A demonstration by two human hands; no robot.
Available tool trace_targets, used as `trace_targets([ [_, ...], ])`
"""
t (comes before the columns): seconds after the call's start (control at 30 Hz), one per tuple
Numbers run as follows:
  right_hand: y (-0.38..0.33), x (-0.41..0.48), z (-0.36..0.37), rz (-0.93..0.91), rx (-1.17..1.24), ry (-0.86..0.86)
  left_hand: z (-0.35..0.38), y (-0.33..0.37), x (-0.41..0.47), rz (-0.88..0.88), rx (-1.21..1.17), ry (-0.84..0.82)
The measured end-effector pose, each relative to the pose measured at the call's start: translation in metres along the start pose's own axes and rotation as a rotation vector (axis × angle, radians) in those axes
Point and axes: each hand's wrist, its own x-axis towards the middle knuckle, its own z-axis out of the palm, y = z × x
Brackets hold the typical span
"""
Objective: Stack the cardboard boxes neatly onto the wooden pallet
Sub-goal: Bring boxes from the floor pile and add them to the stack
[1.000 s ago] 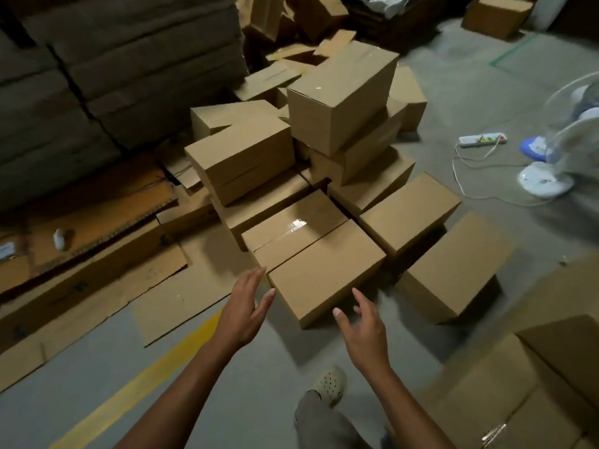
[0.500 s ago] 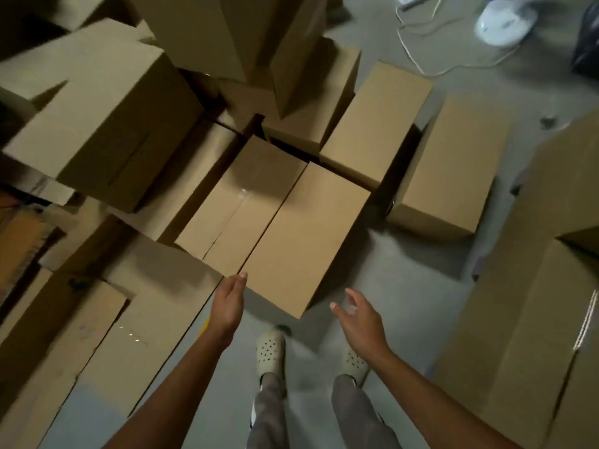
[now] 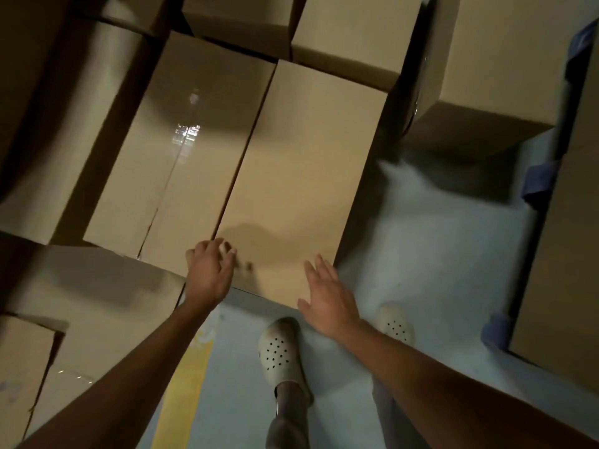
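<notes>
A plain cardboard box [image 3: 301,176] lies flat on the floor right in front of me, its long side running away from me. A taped box [image 3: 181,150] lies against its left side. My left hand [image 3: 210,273] is at the near left corner of the plain box, its fingers bent over the seam between the two boxes. Open, with its fingers spread, my right hand [image 3: 327,296] is over the near right corner. Neither hand visibly grips the box. No pallet is in sight.
More boxes crowd the top: one [image 3: 353,34] behind the plain box, one [image 3: 486,66] at the upper right, another [image 3: 564,270] along the right edge. Flat cardboard [image 3: 97,296] lies at the left. My two feet in pale clogs [image 3: 282,351] stand on grey floor by a yellow line [image 3: 191,384].
I have leaned in and the view has dropped close over the boxes. Both hands have moved forward onto the near end of the plain box.
</notes>
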Motion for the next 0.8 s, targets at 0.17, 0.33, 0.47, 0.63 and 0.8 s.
trace_targets([
  [0.17, 0.007, -0.005, 0.015, 0.016, -0.122, -0.088, 0.009, 0.002, 0.007, -0.015, -0.035, 0.115],
  [0.33, 0.016, -0.02, 0.009, 0.135, -0.076, -0.104, 0.005, 0.018, 0.006, -0.127, -0.439, 0.05],
  [0.47, 0.052, -0.037, 0.002, 0.352, 0.053, -0.162, 0.021, 0.046, -0.011, -0.127, -0.514, -0.133],
  [0.63, 0.089, -0.042, -0.009, 0.521, 0.383, -0.077, 0.073, 0.074, -0.041, 0.053, -0.256, -0.166],
  [0.8, 0.109, -0.037, -0.014, 0.626, 0.653, 0.107, 0.093, 0.09, -0.046, -0.126, -0.395, 0.014],
])
